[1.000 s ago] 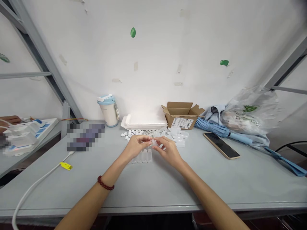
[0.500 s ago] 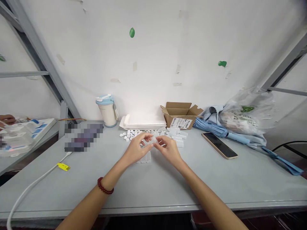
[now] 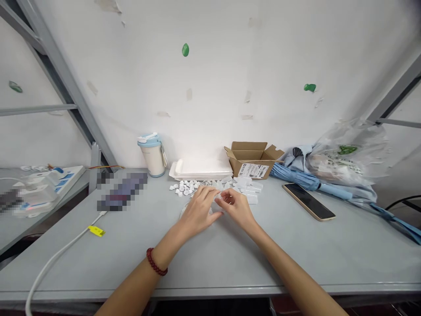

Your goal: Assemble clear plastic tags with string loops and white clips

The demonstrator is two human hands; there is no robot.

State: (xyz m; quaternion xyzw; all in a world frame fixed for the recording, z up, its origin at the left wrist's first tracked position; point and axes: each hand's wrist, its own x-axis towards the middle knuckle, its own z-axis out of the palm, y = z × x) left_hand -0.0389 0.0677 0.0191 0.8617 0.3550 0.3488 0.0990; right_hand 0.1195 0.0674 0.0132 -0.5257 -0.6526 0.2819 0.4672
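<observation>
My left hand (image 3: 200,210) is palm down over the table, its fingers stretched out and its thumb apart. Under and beside it, partly hidden, lie clear plastic pieces (image 3: 183,210). Close to its fingertips, my right hand (image 3: 237,207) pinches a small translucent plastic piece (image 3: 218,197), mostly covered by the fingers. Just beyond both hands is a pile of small white caps (image 3: 186,188). To the right of the pile lie several clear plastic tubes (image 3: 252,199).
A stack of white foam sheets (image 3: 204,169) and an open cardboard box (image 3: 251,160) stand by the wall. A cup (image 3: 154,156) is at left. A phone (image 3: 309,202), a folded blue umbrella (image 3: 296,176) and a plastic bag (image 3: 348,153) lie at right. A white cable (image 3: 62,250) crosses the left side.
My left hand has turned palm down and its fingers have straightened out of their pinch. My right hand stays pinched. The camera view has shifted slightly; a person's hand at far left is gone from view.
</observation>
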